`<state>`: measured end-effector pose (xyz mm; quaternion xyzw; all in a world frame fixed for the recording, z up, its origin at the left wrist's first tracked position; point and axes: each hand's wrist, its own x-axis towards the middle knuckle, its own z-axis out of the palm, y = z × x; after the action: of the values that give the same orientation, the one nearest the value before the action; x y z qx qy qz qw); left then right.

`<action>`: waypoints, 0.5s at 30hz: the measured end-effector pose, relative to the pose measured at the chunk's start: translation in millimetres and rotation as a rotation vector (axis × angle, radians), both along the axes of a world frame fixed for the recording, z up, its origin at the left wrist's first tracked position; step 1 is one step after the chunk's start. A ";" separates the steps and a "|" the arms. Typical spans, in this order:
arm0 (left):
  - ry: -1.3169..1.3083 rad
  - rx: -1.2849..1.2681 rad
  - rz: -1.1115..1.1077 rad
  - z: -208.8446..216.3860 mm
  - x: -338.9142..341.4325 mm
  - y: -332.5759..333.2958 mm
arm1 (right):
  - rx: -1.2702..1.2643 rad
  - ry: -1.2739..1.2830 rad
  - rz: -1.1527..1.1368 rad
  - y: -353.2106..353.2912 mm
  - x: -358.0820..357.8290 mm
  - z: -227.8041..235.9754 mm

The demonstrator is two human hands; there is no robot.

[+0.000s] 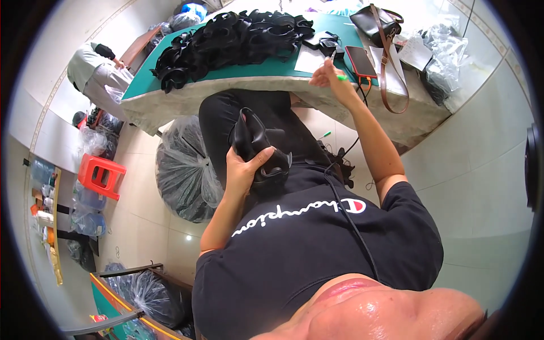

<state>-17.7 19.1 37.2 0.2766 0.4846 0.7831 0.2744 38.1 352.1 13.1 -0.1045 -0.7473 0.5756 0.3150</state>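
Observation:
My left hand (245, 170) is wrapped round a black leather shoe upper (253, 136) above my lap, with the thumb pressed on its side. The upper is curved, with an opening facing the table, and part of it hangs over my shirt. My right hand (331, 78) is raised by the table's front edge with a slim green-ended pen (341, 77) in its fingers. Just past that hand are a white sheet of paper (309, 61) and a small dark item (328, 42). A long pile of similar black uppers (232, 42) covers the left part of the green tabletop (144, 85).
Right of my right hand lie a phone (360, 61) with an orange cable and a black handbag (374, 25) with a brown strap. A plastic-wrapped bundle (190, 170) stands beside my leg. A red stool (102, 175) and another person (96, 73) are at the left.

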 end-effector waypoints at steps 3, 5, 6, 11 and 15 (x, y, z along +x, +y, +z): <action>0.002 -0.073 -0.002 -5.8 -5.6 -2.4 | 0.858 0.072 -0.578 17.4 -5.8 2.9; 0.008 -0.055 0.037 -5.1 -3.3 -1.7 | 0.976 0.141 -0.707 21.9 -11.7 6.6; 0.017 -0.033 0.075 -4.2 -1.8 -0.5 | 0.885 0.037 -0.630 25.4 -16.0 7.1; 0.131 -0.033 0.178 -9.5 2.7 3.4 | 0.748 -0.635 -0.769 51.2 -64.3 -11.7; 0.139 -0.070 0.081 -4.5 5.4 -3.1 | 0.592 -0.960 -0.789 76.3 -73.6 -19.3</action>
<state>-12.3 16.1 32.7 0.3008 0.5403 0.7552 0.2176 -35.5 428.4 -6.2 -0.5217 -0.8360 0.0796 0.1501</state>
